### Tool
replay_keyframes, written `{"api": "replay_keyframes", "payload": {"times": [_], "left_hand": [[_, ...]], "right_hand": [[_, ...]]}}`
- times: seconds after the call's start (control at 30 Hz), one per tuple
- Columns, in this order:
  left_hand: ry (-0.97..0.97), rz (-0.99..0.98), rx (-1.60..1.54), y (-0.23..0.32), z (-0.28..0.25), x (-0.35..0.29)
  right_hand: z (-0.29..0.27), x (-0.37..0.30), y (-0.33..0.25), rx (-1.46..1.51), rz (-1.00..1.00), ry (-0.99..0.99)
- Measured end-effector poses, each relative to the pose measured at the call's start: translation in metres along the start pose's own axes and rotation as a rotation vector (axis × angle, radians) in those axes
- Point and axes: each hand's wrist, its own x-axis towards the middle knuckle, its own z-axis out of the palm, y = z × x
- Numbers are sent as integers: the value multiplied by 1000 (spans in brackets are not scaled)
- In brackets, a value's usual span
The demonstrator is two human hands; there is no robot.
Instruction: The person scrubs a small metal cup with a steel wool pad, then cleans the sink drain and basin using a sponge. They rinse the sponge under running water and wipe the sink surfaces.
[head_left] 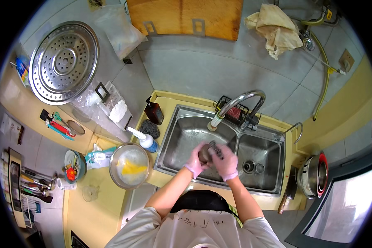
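Just right of and below the frame's center, the left hand (195, 159) is gripping a brown rounded object (204, 155) while the right hand (226, 162) is clamping a dark ridged item (215, 150) against it; I cannot tell what either is. Both are hovering over the left basin (177, 142), presumably so drips are landing there. Left of center, a steel bowl (111, 167) is holding something yellow (134, 168); farther left, a blue-grey tub (83, 167) is holding a red item (71, 173).
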Motion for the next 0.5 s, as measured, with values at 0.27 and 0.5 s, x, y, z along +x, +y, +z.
{"api": "replay_keyframes", "payload": {"times": [0.27, 0.5], "left_hand": [[-214, -122, -270, 4, -5, -11], [-137, -113, -350, 26, 32, -41]], "right_hand": [[-13, -2, -2, -34, -18, 124], [-33, -6, 27, 830, 508, 174]]}}
